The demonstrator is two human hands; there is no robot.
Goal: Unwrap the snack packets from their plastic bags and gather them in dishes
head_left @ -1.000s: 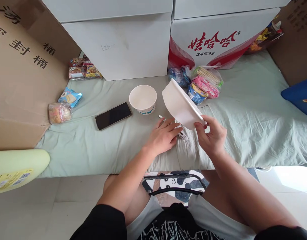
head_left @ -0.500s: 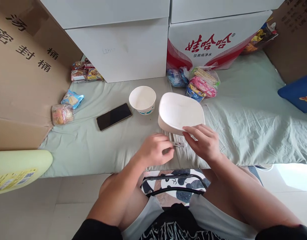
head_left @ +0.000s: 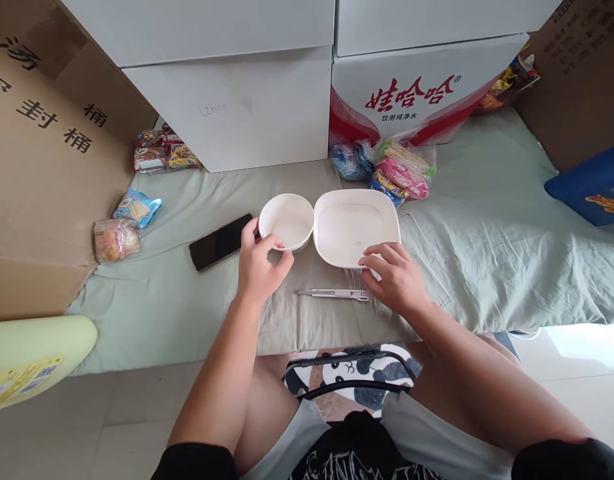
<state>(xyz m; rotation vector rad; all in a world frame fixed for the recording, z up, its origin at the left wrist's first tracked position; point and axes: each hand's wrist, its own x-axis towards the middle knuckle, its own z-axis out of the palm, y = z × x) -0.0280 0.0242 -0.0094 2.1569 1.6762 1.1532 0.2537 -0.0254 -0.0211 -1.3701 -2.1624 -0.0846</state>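
Note:
A round white paper bowl stands upright just left of a square white plastic bowl, their rims close together. My left hand is closed around the near left side of the paper bowl, fingers at its rim. My right hand pinches the near right rim of the square bowl, which sits nearly level. In front of both bowls a slim grey-and-white utility knife lies on the cloth, its right end close to my right fingers. Left of the paper bowl is a black phone, partly behind my left hand.
White boxes rise behind the bowls. Bagged snacks lie at their foot, and more packets sit at the left. A pale green container and a blue one flank the cloth. Cardboard walls both sides.
My left hand has moved from beside the utility knife up to the paper bowl and taken hold of it. The square bowl has come down from a tilt, and the knife lies uncovered.

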